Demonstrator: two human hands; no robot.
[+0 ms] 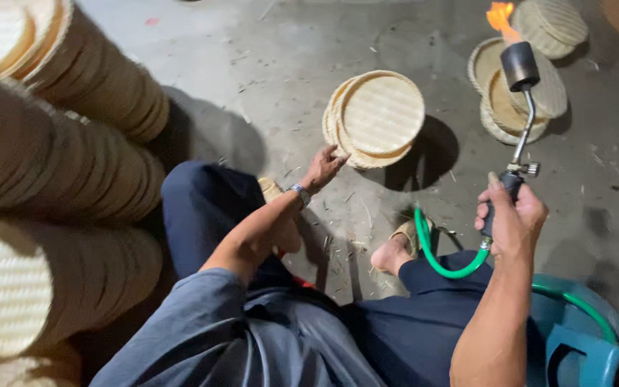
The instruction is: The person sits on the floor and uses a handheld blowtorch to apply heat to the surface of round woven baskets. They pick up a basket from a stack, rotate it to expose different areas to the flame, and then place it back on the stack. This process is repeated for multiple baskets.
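Note:
My right hand grips the black handle of a gas torch. Its metal tube points up and away, and an orange flame burns at the black nozzle. A green hose runs from the handle past my knee. My left hand, with a watch on the wrist, reaches forward with fingers spread, just touching the near edge of a small stack of round woven bamboo trays on the concrete floor. The hand holds nothing.
Tall leaning stacks of woven trays fill the left side. More trays lie behind the torch at upper right, another pile beyond. A teal plastic stool is at lower right. My sandalled feet rest on the littered floor.

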